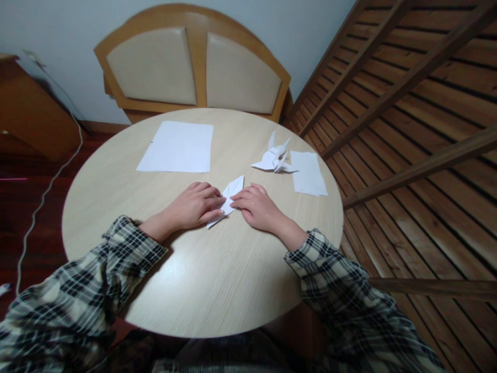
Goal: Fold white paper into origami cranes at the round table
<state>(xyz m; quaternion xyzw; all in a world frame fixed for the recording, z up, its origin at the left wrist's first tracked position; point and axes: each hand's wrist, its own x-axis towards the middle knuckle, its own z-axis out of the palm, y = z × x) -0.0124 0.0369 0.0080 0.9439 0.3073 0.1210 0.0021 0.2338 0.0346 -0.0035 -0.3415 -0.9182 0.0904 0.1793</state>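
Head: paper (233,194) under left hand (192,206); probably right hand (258,208).

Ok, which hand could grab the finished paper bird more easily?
Probably the right hand. The paper bird lies just beyond it, farther right, while the left hand rests on the other side of the folded paper.

- Your left hand (192,206) and right hand (258,207) are bare.
- Your left sleeve (77,290) is long, in a plaid of cream, grey and black, and ends in a cuff at the wrist.
- Your right sleeve (349,295) has the same check.
- On both, dark lines cross in a grid over pale squares.
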